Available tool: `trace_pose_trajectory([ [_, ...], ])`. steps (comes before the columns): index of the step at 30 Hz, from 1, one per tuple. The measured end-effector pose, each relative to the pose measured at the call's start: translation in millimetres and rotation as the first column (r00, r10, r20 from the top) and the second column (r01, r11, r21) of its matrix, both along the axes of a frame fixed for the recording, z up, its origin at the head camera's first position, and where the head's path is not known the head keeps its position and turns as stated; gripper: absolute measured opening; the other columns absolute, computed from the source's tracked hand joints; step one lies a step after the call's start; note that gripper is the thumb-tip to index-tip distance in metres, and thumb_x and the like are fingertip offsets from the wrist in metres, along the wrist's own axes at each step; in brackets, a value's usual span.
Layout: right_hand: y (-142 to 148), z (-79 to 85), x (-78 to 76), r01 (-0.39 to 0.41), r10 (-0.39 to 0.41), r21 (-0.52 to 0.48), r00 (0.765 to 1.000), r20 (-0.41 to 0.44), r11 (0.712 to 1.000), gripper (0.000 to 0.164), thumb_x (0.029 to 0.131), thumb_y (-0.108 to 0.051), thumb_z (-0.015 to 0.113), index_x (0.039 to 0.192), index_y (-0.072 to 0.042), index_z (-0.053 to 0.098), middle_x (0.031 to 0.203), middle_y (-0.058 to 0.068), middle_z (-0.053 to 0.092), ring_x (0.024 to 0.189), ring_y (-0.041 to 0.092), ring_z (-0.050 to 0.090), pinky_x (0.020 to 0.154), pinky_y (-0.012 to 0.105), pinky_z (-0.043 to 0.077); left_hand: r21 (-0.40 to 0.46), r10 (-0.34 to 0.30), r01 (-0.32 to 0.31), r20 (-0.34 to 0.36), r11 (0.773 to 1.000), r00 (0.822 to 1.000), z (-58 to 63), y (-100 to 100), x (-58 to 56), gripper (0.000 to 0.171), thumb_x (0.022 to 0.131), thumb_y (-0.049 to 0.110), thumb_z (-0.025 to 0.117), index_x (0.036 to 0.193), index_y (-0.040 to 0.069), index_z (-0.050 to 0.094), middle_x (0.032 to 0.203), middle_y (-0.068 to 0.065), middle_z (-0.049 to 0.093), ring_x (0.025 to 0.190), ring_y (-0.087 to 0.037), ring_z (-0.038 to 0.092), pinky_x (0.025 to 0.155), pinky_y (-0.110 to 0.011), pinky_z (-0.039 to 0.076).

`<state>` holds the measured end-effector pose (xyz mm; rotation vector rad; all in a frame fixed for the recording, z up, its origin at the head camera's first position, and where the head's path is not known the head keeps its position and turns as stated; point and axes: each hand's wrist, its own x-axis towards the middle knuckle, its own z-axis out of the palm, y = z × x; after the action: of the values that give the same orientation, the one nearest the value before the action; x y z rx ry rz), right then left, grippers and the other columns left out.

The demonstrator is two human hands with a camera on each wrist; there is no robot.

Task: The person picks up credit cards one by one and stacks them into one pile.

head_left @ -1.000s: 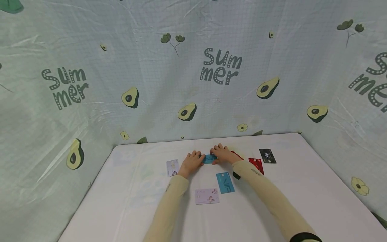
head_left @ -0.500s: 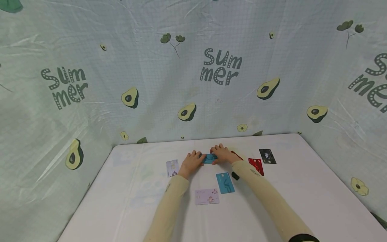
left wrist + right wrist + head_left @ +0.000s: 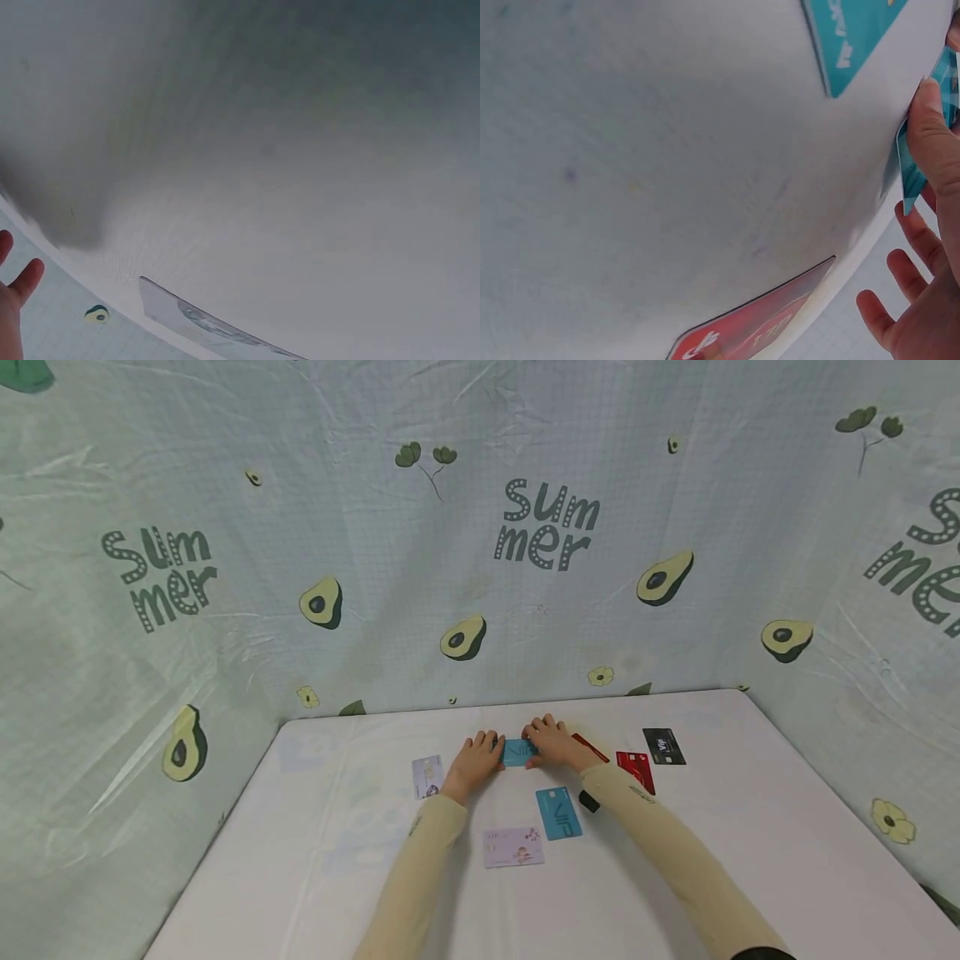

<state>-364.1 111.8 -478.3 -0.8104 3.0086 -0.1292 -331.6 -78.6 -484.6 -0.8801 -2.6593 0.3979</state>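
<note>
A blue VIP card is held between both hands near the far side of the table. My left hand pinches its left end, which the fingers partly cover. At the right end my right hand grips it; in the right wrist view the thumb lies on the face of the card, which stands tilted off the tabletop. A second blue VIP card lies flat, nearer to me. Only a few left fingers show in the left wrist view.
On the white table lie a lavender card, a pink VIP card, a red card and a black VIP card. Another red card is partly hidden by the right hand. A printed curtain surrounds the table.
The held blue card shows slightly more of its face, with its far edge a little higher. Both hands have barely moved, and the other cards lie where they were.
</note>
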Motion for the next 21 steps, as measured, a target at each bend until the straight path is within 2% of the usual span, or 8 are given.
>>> trace_pose_trajectory([
  [6,2,-0.4,3.3,-0.021,0.021,-0.013,0.999,-0.048,1.0,0.052,0.074,-0.044,0.065,0.112,-0.011,0.049,0.109,0.009,0.049,0.097,0.025,0.036,0.082,0.045,0.035,-0.008,-0.004,0.004,-0.033,1.0,0.999,-1.9,-1,-1.0,0.052,0.088,0.041,0.045,0.128,0.009,0.046,0.12,-0.008,0.046,0.104,-0.02,0.045,0.08,-0.032,0.044],
  [15,5,1.3,9.1,-0.069,0.073,0.034,0.989,-0.131,0.997,0.055,0.075,-0.045,0.066,0.115,-0.011,0.048,0.11,0.008,0.049,0.099,0.026,0.038,0.082,0.044,0.036,0.015,-0.007,0.007,0.008,1.0,1.0,1.8,0,1.8,0.051,0.089,0.039,0.045,0.131,0.009,0.043,0.122,-0.007,0.049,0.11,-0.021,0.045,0.085,-0.035,0.043],
  [21,8,6.5,15.6,-0.115,0.125,0.066,0.977,-0.175,0.991,0.057,0.074,-0.044,0.067,0.117,-0.011,0.05,0.109,0.008,0.05,0.099,0.027,0.039,0.082,0.045,0.036,0.009,-0.02,0.021,-0.046,1.0,0.999,-0.6,-2,1.3,0.05,0.089,0.041,0.046,0.129,0.011,0.045,0.119,-0.005,0.052,0.108,-0.021,0.047,0.085,-0.036,0.043],
])
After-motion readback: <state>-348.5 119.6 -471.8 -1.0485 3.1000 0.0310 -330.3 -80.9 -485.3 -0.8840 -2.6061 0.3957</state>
